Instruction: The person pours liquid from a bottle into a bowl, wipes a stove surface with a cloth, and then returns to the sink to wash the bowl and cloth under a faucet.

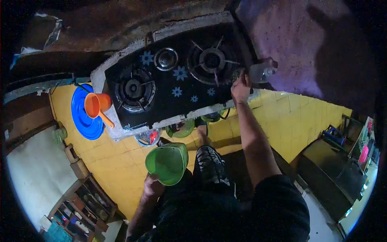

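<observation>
My left hand (153, 186) grips the rim of a green plastic bowl (177, 157), which is tilted in front of my legs. At the right end of a black glass-top gas stove (161, 92), my right hand (242, 89) has its fingers closed on a small, rough greyish scouring pad (238, 74), partly hidden by the fingers. Just right of those fingers lies a clear plastic bottle or container (261, 72). The right burner (212, 60) is a short way left of this hand. Farther left is the left burner (135, 88).
An orange dipper (96, 105) rests at the stove's left corner, over a blue round basin or lid (82, 117). Below the front edge are a tub with red items (149, 138) and a green basin (181, 129). A wooden shelf (84, 201) stands lower left on the yellow floor (117, 157).
</observation>
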`<state>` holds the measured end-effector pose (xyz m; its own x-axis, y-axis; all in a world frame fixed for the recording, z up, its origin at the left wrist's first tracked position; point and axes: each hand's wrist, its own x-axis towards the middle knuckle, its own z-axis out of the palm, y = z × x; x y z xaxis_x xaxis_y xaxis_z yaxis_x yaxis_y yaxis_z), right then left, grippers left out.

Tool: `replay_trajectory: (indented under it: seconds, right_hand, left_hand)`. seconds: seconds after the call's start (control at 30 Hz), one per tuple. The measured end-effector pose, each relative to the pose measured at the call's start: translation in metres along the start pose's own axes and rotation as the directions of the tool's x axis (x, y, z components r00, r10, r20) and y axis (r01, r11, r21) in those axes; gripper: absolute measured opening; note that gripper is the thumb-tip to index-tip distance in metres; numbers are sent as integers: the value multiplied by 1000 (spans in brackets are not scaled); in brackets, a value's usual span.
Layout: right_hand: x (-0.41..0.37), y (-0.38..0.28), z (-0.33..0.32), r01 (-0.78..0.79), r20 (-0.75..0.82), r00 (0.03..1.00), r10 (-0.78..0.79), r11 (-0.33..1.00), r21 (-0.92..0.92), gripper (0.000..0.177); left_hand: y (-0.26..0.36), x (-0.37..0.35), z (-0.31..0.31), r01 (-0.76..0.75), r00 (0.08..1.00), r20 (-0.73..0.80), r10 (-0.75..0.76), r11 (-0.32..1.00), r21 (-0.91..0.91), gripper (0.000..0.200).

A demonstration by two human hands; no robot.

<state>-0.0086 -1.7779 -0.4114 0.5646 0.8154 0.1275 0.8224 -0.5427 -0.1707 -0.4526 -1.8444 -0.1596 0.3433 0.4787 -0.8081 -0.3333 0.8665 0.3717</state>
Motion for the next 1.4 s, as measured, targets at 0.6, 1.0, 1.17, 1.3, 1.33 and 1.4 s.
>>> replay_trajectory:
  seconds: [0.6,1.0,1.17,1.3,1.33,1.4]
  right_hand:
    - [-103,-248,1,433,-27,891,-454,828,356,43]
    - [-31,-8,-33,18,71,997,-12,996,-86,38]
    - [26,-25,-52,-154,197,967,164,986,-67,31]
    - [16,34,42,118,-90,990,-110,989,87,35]
    - [3,68,92,304,-366,880,-303,951,-57,35]
    - [-16,-7,-11,135,-250,960,-128,991,9,38]
  left_hand:
    - [14,-41,-58,-32,999,6,33,998,-57,70]
    - [5,-11,-38,17,998,56,-15,999,-31,72]
    - [9,0,-4,8,993,120,-4,999,-35,71]
    - [6,1,4,-9,999,34,8,1000,16,74]
    - [8,-3,7,-33,999,15,33,999,8,74]
    - [14,-5,19,-64,998,4,64,998,-9,73]
